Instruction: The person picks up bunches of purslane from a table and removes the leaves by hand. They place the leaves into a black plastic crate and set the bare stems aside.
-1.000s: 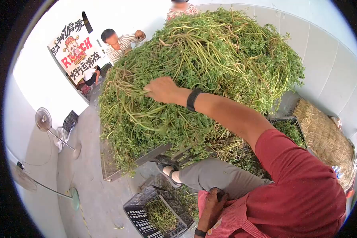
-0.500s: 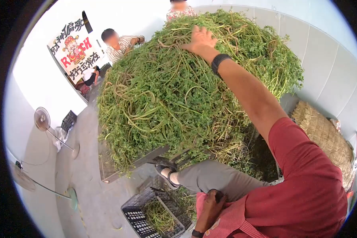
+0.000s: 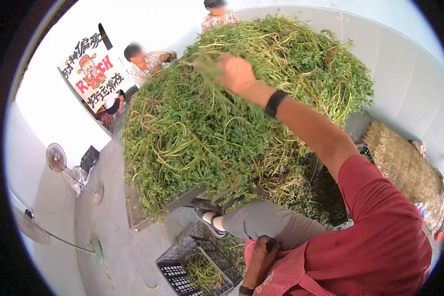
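A tuft of green leafy stems (image 3: 207, 66) is clutched in the right hand (image 3: 237, 74), with sprigs drooping just left of and below the fist. Beneath and all around that hand a tall heap of tangled greens (image 3: 192, 143) is piled, leafy throughout, with long pale stems looped through it.

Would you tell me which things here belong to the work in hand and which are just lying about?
In use: right hand shut on a bunch of stems; greens pile; crate holding greens.
Lying about: standing fan; straw bundle; poster.
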